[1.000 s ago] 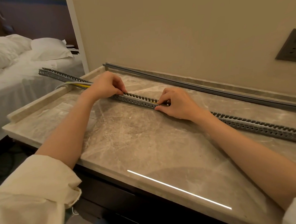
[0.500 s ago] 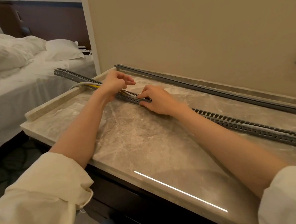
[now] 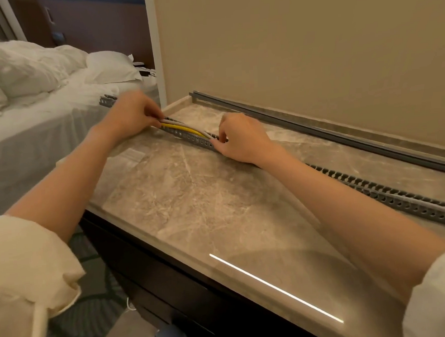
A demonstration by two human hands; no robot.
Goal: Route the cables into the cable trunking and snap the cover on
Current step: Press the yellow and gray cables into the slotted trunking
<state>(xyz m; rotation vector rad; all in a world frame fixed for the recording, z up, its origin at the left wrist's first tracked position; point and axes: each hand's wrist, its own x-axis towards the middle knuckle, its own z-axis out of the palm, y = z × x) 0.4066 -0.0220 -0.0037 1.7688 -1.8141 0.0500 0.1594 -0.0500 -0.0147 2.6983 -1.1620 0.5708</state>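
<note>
Bedroom; marble-topped bench (image 3: 192,208) set against a beige wall, bed (image 3: 32,106) beyond its left end.

Step in hand: routing, judged unfinished. The cover is not yet on.

Slotted grey cable trunking (image 3: 387,193) lies along the bench, its far left end overhanging toward the bed.

Right hand (image 3: 243,139): fingers curled on the trunking, thumb at its near wall, fingertips at the open top, pinching the channel where the cables go in.

Left hand (image 3: 129,114), further left along the trunking: fingers closed, pinching the cables (image 3: 185,127) (yellow and grey) at the channel top. Between the hands the cables rise in a shallow bow above the trunking, not seated.

Trunking cover (image 3: 317,132): long grey strip behind the trunking, against the wall, untouched.

Next move, as judged: press the bowed run down into the channel, working toward the left end, then fetch the cover.
</note>
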